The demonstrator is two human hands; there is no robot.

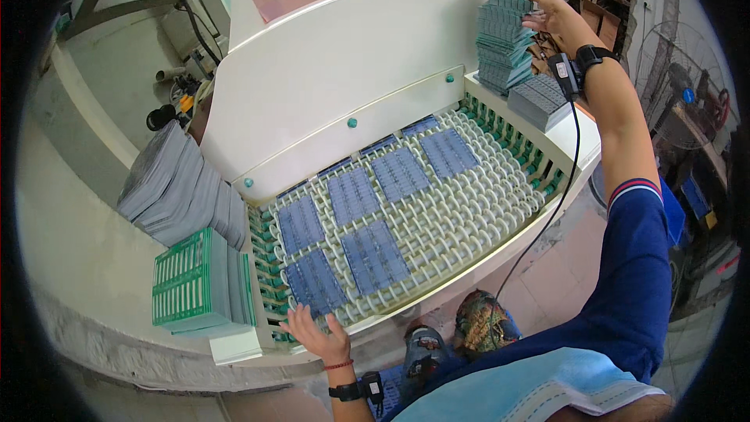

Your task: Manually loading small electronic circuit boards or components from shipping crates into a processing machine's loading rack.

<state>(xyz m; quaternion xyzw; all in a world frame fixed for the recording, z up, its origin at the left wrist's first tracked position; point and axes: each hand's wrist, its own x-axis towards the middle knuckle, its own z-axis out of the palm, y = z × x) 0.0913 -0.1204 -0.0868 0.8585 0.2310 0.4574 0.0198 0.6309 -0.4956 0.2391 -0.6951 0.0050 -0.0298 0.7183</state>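
Observation:
My right hand [551, 16] reaches to the top of a tall stack of thin teal circuit board panels [501, 35] at the far right. Its fingers are apart, against the stack's upper right edge; no panel is lifted clear of the stack. My left hand [316, 334] is raised palm up at the near left corner of the roller conveyor [461, 227], fingers spread and nothing in them. Just beyond its fingertips lies a blue circuit board panel [315, 281]. Several more blue panels rest flat on the white rollers, some partly under the conveyor's back wall.
Grey panels [539, 101] lie beside the teal stack. Leaning grey stacks [176, 184] and green-faced panels [187, 281] stand on the left ledge. A white cover [344, 62] rises behind the conveyor. A black cable [558, 203] hangs from my right wrist. A fan [680, 94] stands at right.

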